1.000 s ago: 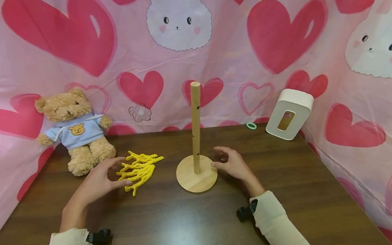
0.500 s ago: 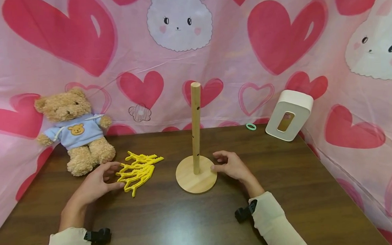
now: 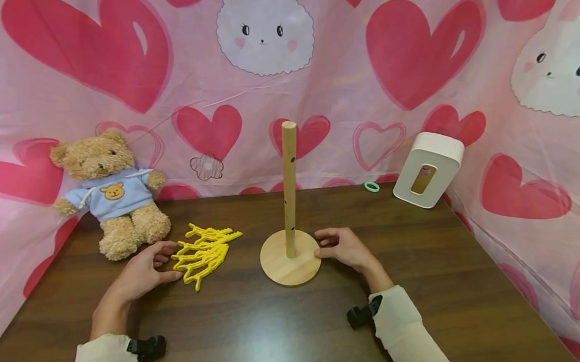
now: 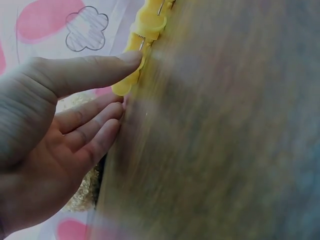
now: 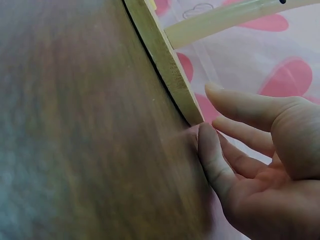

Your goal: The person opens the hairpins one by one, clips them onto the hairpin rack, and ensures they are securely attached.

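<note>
A cluster of yellow toothed clips (image 3: 202, 255), like alligator hair clips, lies on the table left of the middle. My left hand (image 3: 143, 272) is at their left end, fingers loosely bent and thumb apart from them. In the left wrist view the thumb overlaps the nearest clips (image 4: 148, 22), which show small metal springs; nothing is gripped. A wooden stand, an upright pole (image 3: 291, 186) on a round base (image 3: 285, 267), stands in the middle. My right hand (image 3: 346, 249) rests at the base's right edge, its thumb overlapping the rim in the head view, fingers relaxed.
A teddy bear (image 3: 113, 194) in a blue shirt sits at the back left. A mint-green ring (image 3: 372, 186) lies near the back edge. At the back right stands a white box-like object (image 3: 429, 169) with a slot. A heart-patterned cloth (image 3: 334, 89) hangs behind the table (image 3: 279, 325).
My left hand has drawn slightly back and left from over the clips, its thumb and fingers closer together. The right hand has come down slightly beside the base. Clips and stand look unmoved.
</note>
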`<state>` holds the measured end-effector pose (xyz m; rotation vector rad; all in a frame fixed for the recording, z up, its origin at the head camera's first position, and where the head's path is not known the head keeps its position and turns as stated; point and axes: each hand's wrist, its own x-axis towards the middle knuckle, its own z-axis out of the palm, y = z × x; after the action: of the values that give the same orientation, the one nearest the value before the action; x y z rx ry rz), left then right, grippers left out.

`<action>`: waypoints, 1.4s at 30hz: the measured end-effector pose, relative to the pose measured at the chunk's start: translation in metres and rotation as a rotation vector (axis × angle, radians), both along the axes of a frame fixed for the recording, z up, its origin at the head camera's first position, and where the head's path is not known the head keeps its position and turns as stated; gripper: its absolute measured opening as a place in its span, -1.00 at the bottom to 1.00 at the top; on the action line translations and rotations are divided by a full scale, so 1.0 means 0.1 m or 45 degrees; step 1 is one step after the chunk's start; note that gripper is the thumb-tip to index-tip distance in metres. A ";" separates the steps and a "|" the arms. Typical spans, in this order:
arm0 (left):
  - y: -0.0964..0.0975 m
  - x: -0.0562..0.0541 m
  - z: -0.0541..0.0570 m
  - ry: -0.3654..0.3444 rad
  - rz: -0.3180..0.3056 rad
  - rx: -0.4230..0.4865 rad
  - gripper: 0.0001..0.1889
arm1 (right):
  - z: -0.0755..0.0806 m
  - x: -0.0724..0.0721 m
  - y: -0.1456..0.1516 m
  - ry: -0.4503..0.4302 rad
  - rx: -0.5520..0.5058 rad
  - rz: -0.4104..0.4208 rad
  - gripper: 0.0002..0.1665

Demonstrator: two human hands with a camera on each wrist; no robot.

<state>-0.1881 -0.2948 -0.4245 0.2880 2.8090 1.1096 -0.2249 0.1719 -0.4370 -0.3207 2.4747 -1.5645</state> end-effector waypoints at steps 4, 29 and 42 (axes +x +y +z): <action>0.00 -0.01 -0.02 -0.003 0.016 -0.013 -0.29 | 0.00 0.01 0.01 -0.006 -0.023 0.034 -0.46; 0.02 -0.06 -0.03 0.010 0.058 -0.110 -0.50 | 0.04 -0.01 0.00 0.184 0.355 0.107 -0.52; -0.02 -0.03 -0.01 0.053 0.065 0.007 -0.47 | 0.01 -0.02 0.05 0.227 0.325 0.228 -0.47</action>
<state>-0.1908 -0.2964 -0.4258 0.2445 2.8657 1.1347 -0.2268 0.1774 -0.4361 -0.6434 2.6541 -1.1811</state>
